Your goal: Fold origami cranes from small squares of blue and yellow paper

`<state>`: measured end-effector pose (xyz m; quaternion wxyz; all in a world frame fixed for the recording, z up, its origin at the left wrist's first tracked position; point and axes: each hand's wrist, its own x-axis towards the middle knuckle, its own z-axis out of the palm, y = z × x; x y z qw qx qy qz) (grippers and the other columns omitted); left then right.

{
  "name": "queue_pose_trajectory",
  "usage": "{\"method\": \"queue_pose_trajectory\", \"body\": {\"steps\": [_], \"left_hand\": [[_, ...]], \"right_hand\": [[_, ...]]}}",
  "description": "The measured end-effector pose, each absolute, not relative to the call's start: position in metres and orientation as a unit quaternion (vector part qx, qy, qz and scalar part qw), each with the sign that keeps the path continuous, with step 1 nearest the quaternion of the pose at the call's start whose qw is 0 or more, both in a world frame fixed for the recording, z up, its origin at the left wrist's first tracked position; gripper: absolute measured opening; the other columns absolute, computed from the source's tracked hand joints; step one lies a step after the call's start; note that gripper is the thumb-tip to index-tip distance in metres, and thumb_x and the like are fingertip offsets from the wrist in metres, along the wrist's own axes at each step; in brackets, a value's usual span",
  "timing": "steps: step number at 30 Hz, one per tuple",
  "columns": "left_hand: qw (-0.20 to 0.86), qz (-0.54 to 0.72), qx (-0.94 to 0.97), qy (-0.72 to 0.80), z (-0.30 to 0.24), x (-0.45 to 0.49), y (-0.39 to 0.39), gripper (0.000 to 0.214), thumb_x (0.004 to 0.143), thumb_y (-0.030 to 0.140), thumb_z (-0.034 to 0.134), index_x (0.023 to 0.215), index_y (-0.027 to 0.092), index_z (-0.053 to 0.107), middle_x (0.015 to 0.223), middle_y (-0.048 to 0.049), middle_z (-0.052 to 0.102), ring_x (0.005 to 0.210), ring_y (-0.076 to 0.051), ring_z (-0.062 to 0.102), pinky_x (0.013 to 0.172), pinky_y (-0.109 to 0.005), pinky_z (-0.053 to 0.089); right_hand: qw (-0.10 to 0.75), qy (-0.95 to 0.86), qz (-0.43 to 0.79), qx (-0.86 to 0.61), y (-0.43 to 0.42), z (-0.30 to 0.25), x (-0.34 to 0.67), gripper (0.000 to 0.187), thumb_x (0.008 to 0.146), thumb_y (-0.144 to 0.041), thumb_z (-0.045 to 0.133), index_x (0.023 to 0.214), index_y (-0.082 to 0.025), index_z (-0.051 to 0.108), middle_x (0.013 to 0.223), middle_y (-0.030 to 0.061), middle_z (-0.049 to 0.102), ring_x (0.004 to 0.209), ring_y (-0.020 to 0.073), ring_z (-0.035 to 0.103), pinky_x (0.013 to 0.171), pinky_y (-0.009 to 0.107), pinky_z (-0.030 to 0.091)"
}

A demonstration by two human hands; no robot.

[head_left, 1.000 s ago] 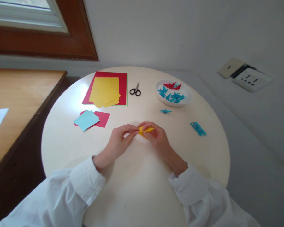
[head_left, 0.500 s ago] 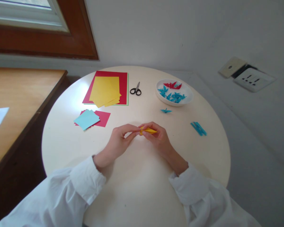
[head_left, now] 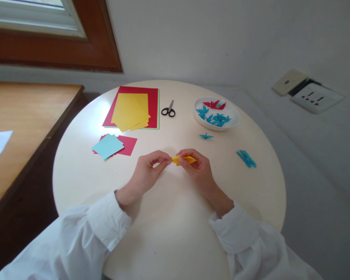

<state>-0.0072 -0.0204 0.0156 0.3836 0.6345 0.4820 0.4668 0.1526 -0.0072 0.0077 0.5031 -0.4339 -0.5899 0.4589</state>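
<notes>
A small folded piece of yellow paper (head_left: 186,159) is held just above the middle of the round cream table (head_left: 169,217). My right hand (head_left: 198,169) is closed round its right part, thumb and fingers pinching it. Fingertips of my left hand (head_left: 147,173) pinch its pointed left end. Both arms wear white sleeves.
At the back lie yellow sheets (head_left: 130,111) on red sheets (head_left: 151,102), black scissors (head_left: 168,110), and a white dish (head_left: 230,121) of several blue and red paper cranes. A light blue square (head_left: 107,146) lies on red paper, one blue crane (head_left: 205,136) and blue folded strips (head_left: 246,158) to the right. A wooden desk (head_left: 23,116) stands left.
The yellow paper has shifted slightly right and looks flatter and longer between my fingers. Both hands stay in nearly the same place.
</notes>
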Motion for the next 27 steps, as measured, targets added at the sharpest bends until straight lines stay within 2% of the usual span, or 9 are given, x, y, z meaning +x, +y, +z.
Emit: {"method": "queue_pose_trajectory", "body": {"steps": [8, 16, 27], "left_hand": [[0.392, 0.459, 0.634, 0.483, 0.0187, -0.0061, -0.0208, 0.009, 0.077, 0.024, 0.059, 0.073, 0.017, 0.063, 0.072, -0.0030, 0.069, 0.065, -0.014, 0.062, 0.058, -0.024, 0.050], [0.482, 0.430, 0.583, 0.493, 0.0237, -0.0053, -0.0172, 0.010, 0.073, 0.024, 0.063, 0.067, 0.016, 0.065, 0.066, -0.0018, 0.068, 0.060, -0.013, 0.061, 0.052, -0.021, 0.046], [0.549, 0.408, 0.535, 0.496, 0.0189, -0.0079, -0.0171, 0.005, 0.068, 0.019, 0.064, 0.068, 0.016, 0.069, 0.069, -0.0020, 0.069, 0.066, -0.014, 0.062, 0.061, -0.024, 0.048]], "right_hand": [[0.504, -0.620, 0.418, -0.433, -0.0089, 0.0078, 0.1522, 0.021, 0.077, -0.042, 0.060, 0.076, -0.021, 0.055, 0.079, 0.0028, 0.060, 0.074, 0.0155, 0.058, 0.064, 0.028, 0.050], [0.490, -0.658, 0.373, -0.433, -0.0106, 0.0059, 0.1538, 0.010, 0.081, -0.031, 0.054, 0.077, -0.022, 0.053, 0.081, 0.0034, 0.059, 0.076, 0.0161, 0.056, 0.064, 0.028, 0.046], [0.474, -0.665, 0.355, -0.454, -0.0108, 0.0062, 0.1525, 0.009, 0.081, -0.029, 0.054, 0.078, -0.021, 0.055, 0.074, 0.0021, 0.059, 0.068, 0.0149, 0.055, 0.059, 0.027, 0.044]]}}
